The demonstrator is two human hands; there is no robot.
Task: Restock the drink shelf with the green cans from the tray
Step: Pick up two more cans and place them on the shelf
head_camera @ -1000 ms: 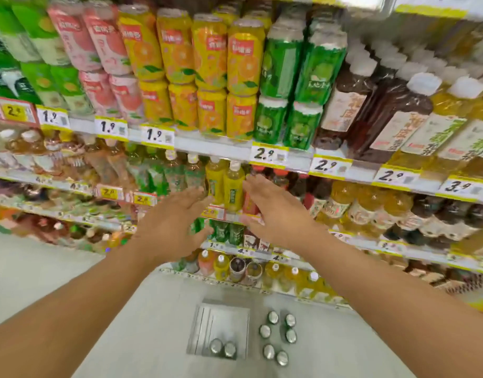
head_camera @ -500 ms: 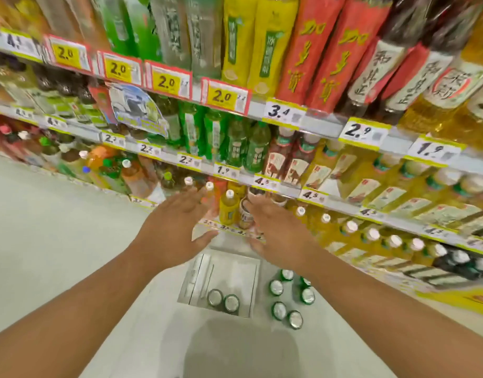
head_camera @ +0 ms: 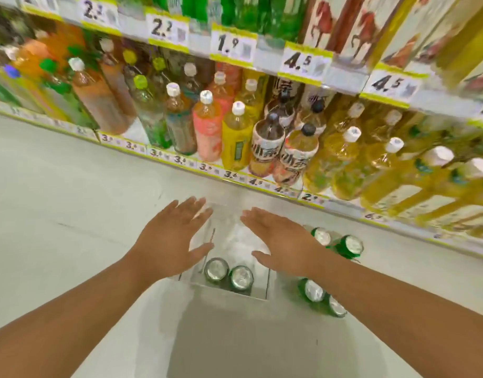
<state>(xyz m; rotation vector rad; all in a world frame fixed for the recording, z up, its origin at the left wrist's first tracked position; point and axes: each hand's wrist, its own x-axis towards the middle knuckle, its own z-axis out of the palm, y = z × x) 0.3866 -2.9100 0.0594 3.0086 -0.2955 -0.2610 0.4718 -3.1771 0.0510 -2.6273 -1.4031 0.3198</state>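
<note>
A clear tray lies on the pale floor below me with two green cans standing at its near edge. Several more green cans stand on the floor to the tray's right, partly hidden by my right forearm. My left hand hovers over the tray's left side with fingers straight and spread, holding nothing. My right hand hovers over its right side, flat too and holding nothing. The drink shelf runs behind the tray.
The bottom shelf holds upright bottles of tea and juice, with yellow price strips along its front. An upper shelf edge with price tags crosses the top. Pale floor spreads to the left. My shadow falls in front of the tray.
The view has tilted down from the upper shelves to the floor. Both hands have dropped from shelf height to just above the tray, still flat and holding nothing.
</note>
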